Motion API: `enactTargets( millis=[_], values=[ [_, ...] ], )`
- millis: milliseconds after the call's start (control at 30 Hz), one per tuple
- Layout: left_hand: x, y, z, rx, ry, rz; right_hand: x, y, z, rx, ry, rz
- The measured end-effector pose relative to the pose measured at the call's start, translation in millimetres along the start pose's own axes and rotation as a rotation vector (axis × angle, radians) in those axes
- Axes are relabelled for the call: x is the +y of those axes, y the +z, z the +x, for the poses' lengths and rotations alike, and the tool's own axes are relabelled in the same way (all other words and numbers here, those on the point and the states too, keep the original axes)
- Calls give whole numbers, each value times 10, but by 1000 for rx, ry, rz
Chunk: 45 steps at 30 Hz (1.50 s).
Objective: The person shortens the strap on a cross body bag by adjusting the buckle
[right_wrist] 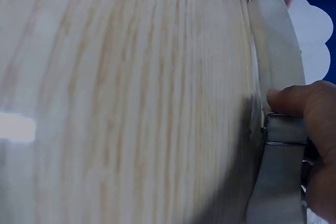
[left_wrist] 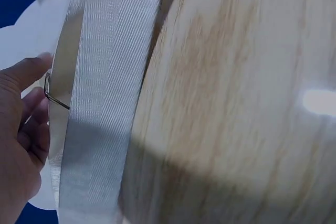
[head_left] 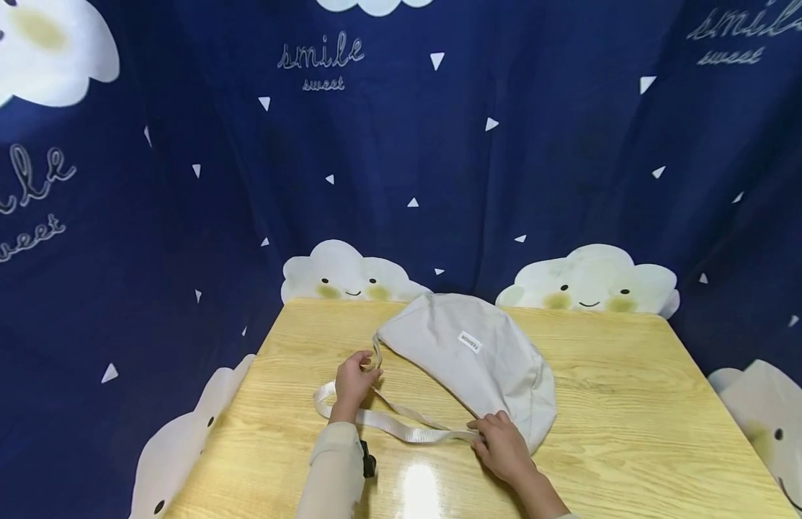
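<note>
A pale grey crescent-shaped cloth bag [head_left: 468, 360] with a small white label lies flat on the wooden table. Its light webbing strap [head_left: 401, 430] curves along the near side, looping at the left. By the bag's left corner, my left hand [head_left: 355, 378] pinches the strap; in the left wrist view its thumb and curled fingers are beside a thin metal ring [left_wrist: 56, 99]. My right hand [head_left: 502, 445] grips the strap's other end at the bag's lower right corner. The right wrist view shows its thumb on the strap next to a metal buckle [right_wrist: 285, 142]; its other fingers are mostly hidden.
The wooden table [head_left: 621, 404] extends on both sides of the bag. A dark blue curtain [head_left: 388, 144] with white clouds and triangles hangs behind and around it. A small black device [head_left: 368, 460] sits at the left wrist.
</note>
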<state>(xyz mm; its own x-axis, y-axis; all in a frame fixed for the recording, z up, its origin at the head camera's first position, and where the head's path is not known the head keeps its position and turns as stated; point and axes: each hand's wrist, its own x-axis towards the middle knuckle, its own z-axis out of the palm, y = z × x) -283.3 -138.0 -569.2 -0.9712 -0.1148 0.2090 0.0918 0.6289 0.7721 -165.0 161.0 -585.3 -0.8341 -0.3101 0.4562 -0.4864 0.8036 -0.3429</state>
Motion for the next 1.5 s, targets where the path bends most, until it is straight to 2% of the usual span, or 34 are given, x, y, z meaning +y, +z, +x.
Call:
enactTargets(
  millis=[67, 167, 367, 567, 667, 767, 933, 1033, 1200, 1400, 1500],
  values=[
    [0, -16, 6, -24, -20, 47, -6, -18, -15, 0, 7, 14],
    [-1, -28, 5, -55, -45, 61, -11, -42, -32, -3, 37, 24],
    [-31, -5, -18, -38, -105, -16, 9, -59, -64, -16, 72, 16],
    [-50, -2, -16, 9, -67, -8, 26, -137, -78, -1, 114, -2],
    [-33, -33, -7, 5, -35, 32, 76, -220, -113, 49, 152, -76],
    [-9, -79, -8, -20, -23, 90, 173, -318, -162, 81, 225, -141],
    [-1, -124, -34, -51, -48, 112, 384, -482, -255, 38, 344, -155],
    [-22, -119, -60, -41, -36, 95, 500, -551, -305, 57, 376, -158],
    [-81, -78, -133, -1, 0, 43, 653, -613, -383, 139, 372, -149],
    [-125, -83, -191, -4, -22, -9, 800, -662, -433, 181, 376, -128],
    [-145, -95, -213, 21, -19, -10, 881, -673, -436, 200, 371, -128]
  ],
)
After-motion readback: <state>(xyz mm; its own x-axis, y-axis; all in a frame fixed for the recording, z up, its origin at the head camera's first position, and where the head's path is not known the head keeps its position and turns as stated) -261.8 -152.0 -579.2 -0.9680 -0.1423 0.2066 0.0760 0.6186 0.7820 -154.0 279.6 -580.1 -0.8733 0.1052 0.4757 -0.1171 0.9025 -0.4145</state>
